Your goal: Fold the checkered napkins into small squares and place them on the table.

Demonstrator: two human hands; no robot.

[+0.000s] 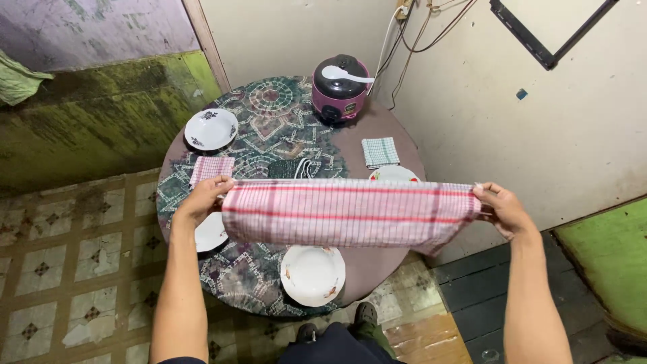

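Observation:
A red and white checked cloth (pixel 350 212) is stretched out flat in the air above a round table (pixel 377 259). My left hand (pixel 202 199) grips its left end and my right hand (pixel 502 209) pinches its right end. Below the cloth a white plate (pixel 312 275) sits near the table's front edge. Another white plate (pixel 210 232) lies partly under my left wrist, and a third plate (pixel 394 173) peeks out behind the cloth.
A pink and black rice cooker (pixel 340 87) with a white spoon on its lid stands at the back. A white bowl (pixel 211 128), a folded pink checked cloth (pixel 211 168), a folded green checked cloth (pixel 380 152) and a dark cloth (pixel 288 168) lie on the patterned tablecloth (pixel 269 121). Walls close in behind and right.

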